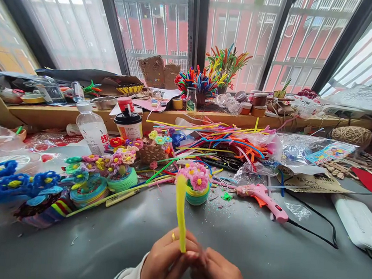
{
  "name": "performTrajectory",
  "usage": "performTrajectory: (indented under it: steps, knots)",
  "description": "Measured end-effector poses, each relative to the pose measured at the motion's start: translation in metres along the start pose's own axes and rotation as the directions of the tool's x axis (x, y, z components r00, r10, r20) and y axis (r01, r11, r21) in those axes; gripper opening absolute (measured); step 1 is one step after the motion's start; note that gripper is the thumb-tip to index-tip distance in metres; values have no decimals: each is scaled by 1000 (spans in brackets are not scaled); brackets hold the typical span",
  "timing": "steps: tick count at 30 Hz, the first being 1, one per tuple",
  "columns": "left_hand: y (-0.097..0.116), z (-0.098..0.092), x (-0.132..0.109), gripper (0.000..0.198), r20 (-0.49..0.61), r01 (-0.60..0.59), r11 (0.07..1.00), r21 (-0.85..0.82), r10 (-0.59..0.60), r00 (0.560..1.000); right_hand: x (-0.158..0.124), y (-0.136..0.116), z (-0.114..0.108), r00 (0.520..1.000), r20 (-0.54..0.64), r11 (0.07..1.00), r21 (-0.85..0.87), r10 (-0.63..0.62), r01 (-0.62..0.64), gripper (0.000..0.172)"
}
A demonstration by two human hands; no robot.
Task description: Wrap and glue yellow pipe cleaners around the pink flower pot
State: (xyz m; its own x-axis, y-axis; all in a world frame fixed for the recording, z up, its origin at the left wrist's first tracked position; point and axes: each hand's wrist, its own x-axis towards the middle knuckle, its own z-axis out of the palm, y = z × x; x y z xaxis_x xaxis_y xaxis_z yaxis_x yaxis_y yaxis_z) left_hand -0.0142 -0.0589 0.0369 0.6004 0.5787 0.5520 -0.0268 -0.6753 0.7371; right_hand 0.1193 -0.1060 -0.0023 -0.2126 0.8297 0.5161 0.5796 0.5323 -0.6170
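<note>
A yellow pipe cleaner (181,213) stands up from my left hand (169,260), which is pinched shut around its lower end. My right hand (224,274) meets it at the fingertips, its fingers pressed together and slightly blurred. Whatever lies between the right fingers is hidden. Just beyond the pipe cleaner, a small round pot wrapped in green and yellow (196,197) carries pink pipe-cleaner flowers (198,176). The upper end of the yellow pipe cleaner overlaps the left side of these flowers in the view.
A pink glue gun (265,200) lies to the right, its black cord trailing. Blue pipe-cleaner flowers (15,183) and more flower pots (123,181) stand left, near a plastic bottle (91,130) and lidded cup (129,126). Loose pipe cleaners (225,139) are heaped behind. A white device (358,222) sits far right.
</note>
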Motion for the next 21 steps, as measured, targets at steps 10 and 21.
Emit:
performTrajectory:
  steps: [10, 21]
  knots:
    - [-19, -92, -13, 33, -581, 637, 621, 457, -334, 743, 15, 100, -109, 892, -382, 567, -691, 240, -448, 51]
    - [-73, -68, 6, 32, -429, 425, -63, 903, -205, 880, 33, 123, -107, 805, -238, 328, -823, 543, -464, 35]
